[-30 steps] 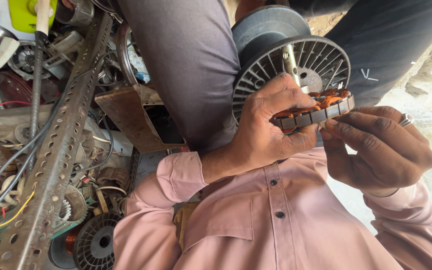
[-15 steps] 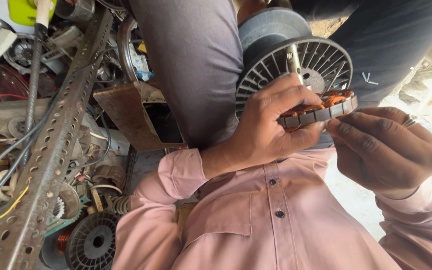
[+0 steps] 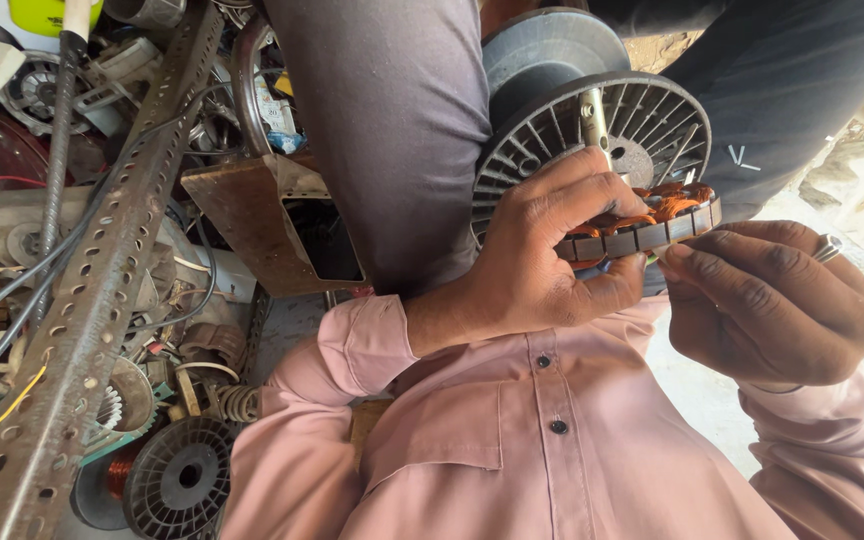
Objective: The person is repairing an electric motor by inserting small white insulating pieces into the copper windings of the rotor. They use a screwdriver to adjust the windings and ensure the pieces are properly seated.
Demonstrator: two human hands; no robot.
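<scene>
work in hand: the left hand (image 3: 542,255) holds a round metal ring with copper wire (image 3: 652,222) up over the lap, just in front of a big grey spool (image 3: 602,125).
left hand: it grips the metal ring tight, thumb under it and fingers curled over the top.
right hand: the right hand (image 3: 777,305) is bent, and its fingertips (image 3: 674,252) touch the near edge of the metal ring. it looks like a pinch or a poke, but i cannot tell if it grips a wire.
done so far: copper wire already sits in the slots of the ring that show, so i think the winding is mostly in.
left to do: the hands are busy at one edge, so i think some small fixing is not yet done. the far side of the ring is hidden.
count of hands: two.
count of rings with copper wire: one in the hands.
count of spools: one big grey one behind the hands, one small black spool (image 3: 180,480) by the left sleeve.
count of long bars with holes: one bar (image 3: 87,300) on the pile of parts at the left.
finger ring: one finger ring (image 3: 826,246), on the right hand.
</scene>
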